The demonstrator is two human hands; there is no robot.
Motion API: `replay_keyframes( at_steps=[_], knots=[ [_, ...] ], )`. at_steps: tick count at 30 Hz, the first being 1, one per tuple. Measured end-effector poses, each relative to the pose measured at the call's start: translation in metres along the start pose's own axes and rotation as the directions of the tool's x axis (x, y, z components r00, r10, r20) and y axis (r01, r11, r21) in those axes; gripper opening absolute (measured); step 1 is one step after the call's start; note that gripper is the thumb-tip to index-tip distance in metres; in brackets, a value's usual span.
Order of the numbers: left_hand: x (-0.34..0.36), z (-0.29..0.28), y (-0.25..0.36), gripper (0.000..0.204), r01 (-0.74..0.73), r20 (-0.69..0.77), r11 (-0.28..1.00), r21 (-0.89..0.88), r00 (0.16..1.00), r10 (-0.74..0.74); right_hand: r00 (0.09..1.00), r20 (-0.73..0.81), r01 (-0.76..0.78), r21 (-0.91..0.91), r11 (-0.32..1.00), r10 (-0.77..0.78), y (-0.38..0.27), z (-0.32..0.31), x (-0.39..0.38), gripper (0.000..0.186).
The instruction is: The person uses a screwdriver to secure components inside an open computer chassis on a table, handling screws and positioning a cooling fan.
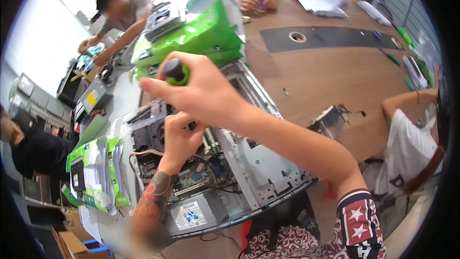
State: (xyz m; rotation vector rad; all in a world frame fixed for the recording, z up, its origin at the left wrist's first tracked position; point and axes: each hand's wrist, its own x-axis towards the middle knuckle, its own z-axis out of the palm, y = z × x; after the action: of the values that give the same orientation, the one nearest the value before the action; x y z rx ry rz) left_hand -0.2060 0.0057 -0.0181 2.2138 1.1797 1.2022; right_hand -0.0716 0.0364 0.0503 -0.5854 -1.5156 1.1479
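Note:
My right hand [203, 84] is wrapped round the green and black handle of a screwdriver [176, 73], held above an open computer case [261, 165]. Its shaft and tip are hidden behind my hands. Just below, my left hand [179, 136] is closed, fingers curled close to a small dark part; what it grips is hidden. Under the hands lie a circuit board [194, 175] and cables. A silver power supply [194, 213] with a white label sits in the case's near end. Beside my left hand is a dark fan housing [149, 136].
Green plastic packs [196, 38] bear a metal drive [163, 19] beyond the case. More green packs [98, 175] lie to the left. On the brown table [326, 76] are a tape roll [297, 37] and a metal part with wires [328, 121]. Several people work around.

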Motion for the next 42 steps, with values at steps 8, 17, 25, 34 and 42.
replay_keyframes(
  at_steps=[8, 17, 25, 34, 42],
  knots=[
    [-0.005, -0.002, 0.005, 0.008, 0.051, -0.033, 0.996, 0.076, 0.998, -0.049, 0.91, 0.391, -0.258, 0.268, 0.928, 0.14, -0.001, -0.025, 0.02, 0.026],
    [-0.001, 0.007, 0.009, 0.013, 0.086, -0.065, 0.996, -0.002, 0.994, -0.086, 0.873, 0.484, -0.284, 0.405, 0.869, 0.059, 0.007, -0.03, 0.021, 0.024],
    [0.005, 0.017, 0.001, 0.022, -0.085, -0.136, 0.995, -0.058, 0.988, 0.076, 0.984, -0.177, 0.008, 0.05, 0.999, 0.001, -0.008, -0.013, -0.002, 0.029],
    [-0.007, -0.006, -0.002, 0.026, 0.003, -0.066, 0.998, -0.056, 0.998, -0.007, 0.989, 0.07, -0.132, -0.023, 0.991, 0.133, -0.029, 0.001, 0.007, 0.034],
    [-0.004, 0.002, -0.007, 0.029, -0.104, -0.112, 0.992, -0.076, 0.989, 0.095, 0.988, -0.123, -0.076, 0.115, 0.99, 0.091, -0.013, 0.014, -0.009, 0.037]
  ],
)
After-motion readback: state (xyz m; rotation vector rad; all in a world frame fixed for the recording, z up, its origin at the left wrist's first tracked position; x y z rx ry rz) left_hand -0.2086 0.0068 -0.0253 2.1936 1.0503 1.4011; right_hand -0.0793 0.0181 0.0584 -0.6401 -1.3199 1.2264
